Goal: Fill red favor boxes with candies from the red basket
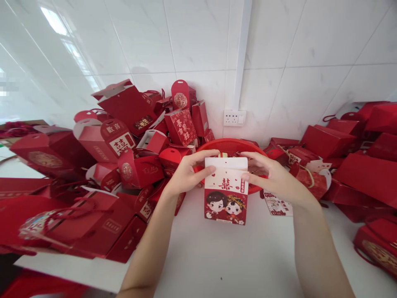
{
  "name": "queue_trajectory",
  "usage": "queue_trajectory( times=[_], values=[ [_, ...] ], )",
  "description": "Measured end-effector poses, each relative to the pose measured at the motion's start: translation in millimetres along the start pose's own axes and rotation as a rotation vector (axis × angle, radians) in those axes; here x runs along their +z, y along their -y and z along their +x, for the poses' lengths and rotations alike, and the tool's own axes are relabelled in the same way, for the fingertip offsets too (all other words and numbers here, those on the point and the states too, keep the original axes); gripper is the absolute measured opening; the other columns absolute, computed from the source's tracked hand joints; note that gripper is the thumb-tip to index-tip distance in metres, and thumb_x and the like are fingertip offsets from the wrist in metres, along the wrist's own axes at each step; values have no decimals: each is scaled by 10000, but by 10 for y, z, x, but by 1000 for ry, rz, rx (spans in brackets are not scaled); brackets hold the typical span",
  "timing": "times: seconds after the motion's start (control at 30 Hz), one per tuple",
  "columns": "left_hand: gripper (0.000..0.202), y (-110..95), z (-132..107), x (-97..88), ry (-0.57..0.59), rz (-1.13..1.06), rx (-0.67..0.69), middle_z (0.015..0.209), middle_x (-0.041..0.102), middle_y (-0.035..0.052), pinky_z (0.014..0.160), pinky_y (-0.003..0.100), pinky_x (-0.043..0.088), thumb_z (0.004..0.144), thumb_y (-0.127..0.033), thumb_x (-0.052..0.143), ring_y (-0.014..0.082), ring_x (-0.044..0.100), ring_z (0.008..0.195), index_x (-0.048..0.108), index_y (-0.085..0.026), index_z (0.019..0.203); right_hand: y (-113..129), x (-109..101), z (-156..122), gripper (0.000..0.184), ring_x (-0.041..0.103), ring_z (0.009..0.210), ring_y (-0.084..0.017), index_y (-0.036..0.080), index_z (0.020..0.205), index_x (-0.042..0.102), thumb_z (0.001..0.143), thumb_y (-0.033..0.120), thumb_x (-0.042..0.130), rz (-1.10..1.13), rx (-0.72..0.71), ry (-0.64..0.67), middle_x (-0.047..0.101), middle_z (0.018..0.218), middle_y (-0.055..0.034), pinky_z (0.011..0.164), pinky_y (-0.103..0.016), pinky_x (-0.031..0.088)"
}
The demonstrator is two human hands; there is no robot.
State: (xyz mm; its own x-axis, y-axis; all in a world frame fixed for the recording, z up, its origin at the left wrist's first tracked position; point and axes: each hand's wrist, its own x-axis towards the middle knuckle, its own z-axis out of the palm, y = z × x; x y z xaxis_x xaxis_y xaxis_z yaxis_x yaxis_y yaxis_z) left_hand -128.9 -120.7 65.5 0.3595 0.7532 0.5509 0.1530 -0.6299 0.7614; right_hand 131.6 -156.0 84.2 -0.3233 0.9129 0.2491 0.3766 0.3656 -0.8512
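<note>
Between my two hands is a red and white paper gift bag [226, 203], printed with a cartoon couple and a red character. My left hand [195, 167] pinches its upper left edge, thumb on the front panel. The upper right edge is held by my right hand [263, 169], thumb in front; its fingers behind the bag are partly hidden. The bag's white top flap [226, 162] stands up above the print. Right behind it sits a red plastic basket [229, 145] with small wrapped items in it, mostly covered by my hands and the bag.
Red gift boxes [141, 169] are heaped on the left, some with rope handles. More red boxes [366, 178] are piled on the right. A printed card [277, 205] lies by my right wrist on the white table [229, 260]. A socket [235, 118] is on the tiled wall.
</note>
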Motion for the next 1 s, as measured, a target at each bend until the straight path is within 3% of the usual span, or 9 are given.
queue_trajectory(
  times=[0.1,0.2,0.43,0.63,0.73,0.83,0.9,1.0],
  values=[
    [444,2,2,32,-66,-64,-24,1072,743,71,758,305,590,860,-300,729,185,691,872,665,-207,1289,35,51,37,498,688,1157,-284,252,1360,623,896,419,690,116,-39,82,697,1329,-91,1015,-512,558],
    [431,-3,14,49,-80,-56,-39,933,724,44,733,290,576,858,-310,730,162,661,791,663,-202,1269,35,77,64,446,740,1026,-277,221,1284,693,890,430,693,187,-56,65,771,1172,-94,937,-490,603],
    [570,-9,14,31,140,-213,-111,1010,733,70,752,272,593,851,-294,746,187,705,892,548,-191,1375,3,65,74,420,766,856,-258,184,1134,760,835,478,750,251,-48,-27,810,986,-86,792,-409,637],
    [407,-12,8,47,49,-129,-59,995,756,69,676,244,579,859,-313,747,168,707,808,664,-178,1234,47,76,80,437,755,868,-252,206,1120,751,839,541,734,204,-76,-60,803,1009,-75,800,-387,618],
    [302,-12,6,49,14,-81,-6,1038,760,76,663,241,572,850,-315,755,157,695,789,733,-178,1118,49,83,75,413,743,905,-255,225,1023,770,894,596,645,186,-81,-74,793,991,-67,783,-356,603],
    [186,-15,7,50,-8,-53,45,999,772,64,730,260,585,837,-279,763,174,706,851,777,-191,1000,21,94,67,471,727,936,-261,241,898,776,952,633,521,162,-44,-159,779,911,-64,767,-336,586],
    [136,-18,8,54,-13,-51,61,951,779,61,783,281,592,831,-252,763,186,715,878,791,-194,950,3,98,64,454,712,890,-252,232,840,758,946,617,544,138,-26,-198,759,859,-56,729,-322,570],
    [133,-23,8,62,-24,-60,51,937,787,68,793,294,595,820,-228,764,195,725,874,800,-186,941,6,89,63,386,659,769,-206,204,803,713,928,553,609,120,-54,-135,710,801,-33,664,-294,529]
  ],
)
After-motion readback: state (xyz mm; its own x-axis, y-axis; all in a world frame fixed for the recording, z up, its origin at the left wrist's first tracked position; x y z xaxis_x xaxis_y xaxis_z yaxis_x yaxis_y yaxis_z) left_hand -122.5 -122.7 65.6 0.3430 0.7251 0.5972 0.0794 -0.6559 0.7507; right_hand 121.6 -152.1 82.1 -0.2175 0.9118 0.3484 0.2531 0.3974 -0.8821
